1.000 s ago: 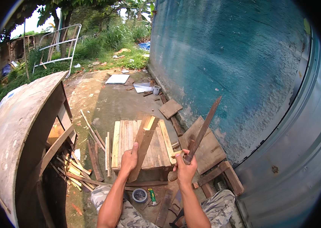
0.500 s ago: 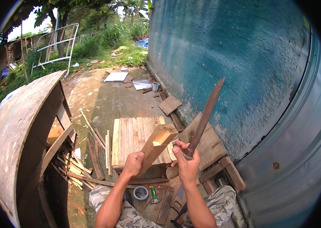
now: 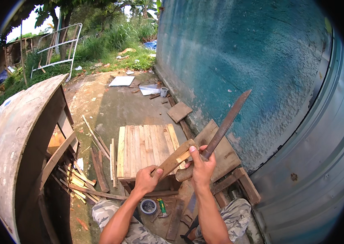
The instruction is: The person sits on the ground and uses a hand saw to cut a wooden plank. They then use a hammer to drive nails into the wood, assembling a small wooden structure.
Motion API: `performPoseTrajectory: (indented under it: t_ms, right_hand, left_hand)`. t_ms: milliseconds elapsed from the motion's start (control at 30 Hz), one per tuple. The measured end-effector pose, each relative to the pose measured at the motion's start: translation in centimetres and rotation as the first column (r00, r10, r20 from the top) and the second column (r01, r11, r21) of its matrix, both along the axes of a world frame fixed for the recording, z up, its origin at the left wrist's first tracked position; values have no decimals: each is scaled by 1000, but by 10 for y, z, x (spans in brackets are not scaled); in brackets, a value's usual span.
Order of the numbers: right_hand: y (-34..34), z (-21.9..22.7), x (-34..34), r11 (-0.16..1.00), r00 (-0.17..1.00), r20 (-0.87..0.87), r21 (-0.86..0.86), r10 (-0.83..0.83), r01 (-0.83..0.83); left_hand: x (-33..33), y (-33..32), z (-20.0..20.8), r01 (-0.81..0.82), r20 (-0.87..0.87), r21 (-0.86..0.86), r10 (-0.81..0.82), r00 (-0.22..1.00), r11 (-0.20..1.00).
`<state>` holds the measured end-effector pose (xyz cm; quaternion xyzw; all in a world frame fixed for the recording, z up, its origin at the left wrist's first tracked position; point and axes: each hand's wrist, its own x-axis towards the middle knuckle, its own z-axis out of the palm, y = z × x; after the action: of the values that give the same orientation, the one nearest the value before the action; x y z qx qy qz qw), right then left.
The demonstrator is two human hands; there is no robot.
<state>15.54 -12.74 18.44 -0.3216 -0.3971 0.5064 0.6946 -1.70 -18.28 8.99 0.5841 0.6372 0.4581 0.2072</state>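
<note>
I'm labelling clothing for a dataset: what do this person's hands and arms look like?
The left hand and right hand are ungloved. Both forearms are bare, with no sleeves, watch or bracelet visible. Below them, grey-and-white camouflage trousers show.

There are 2 hands (image 3: 203, 170), 1 machete (image 3: 229, 121), 1 notched block (image 3: 173, 159), 1 slatted stool (image 3: 141, 148), 1 tub (image 3: 148, 214), 1 hammer (image 3: 162, 205), 1 saw (image 3: 188, 216), 1 teal wall (image 3: 237, 49).

A rough teal-painted wall (image 3: 237, 61) and ribbed silver metal sheet (image 3: 310, 179) stand right; far off lies a crumpled blue tarp (image 3: 150, 45), probably plastic.
</note>
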Motion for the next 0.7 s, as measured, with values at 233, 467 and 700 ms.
performPoseTrajectory:
  t_ms: [233,467,700]
  right_hand:
    - [4,-22,-8,998,996,-59,-4,-67,66]
    - [-18,-10,19,996,978,195,-37,-69,78]
    - [-94,-22,53,827,860,149,-394,489,-402]
  left_hand:
    - [7,3,-3,-50,24,-85,53,998,995]
    - [2,12,-13,-78,217,-49,87,972,996]
    - [-16,23,-26,-164,227,33,153,962,986]
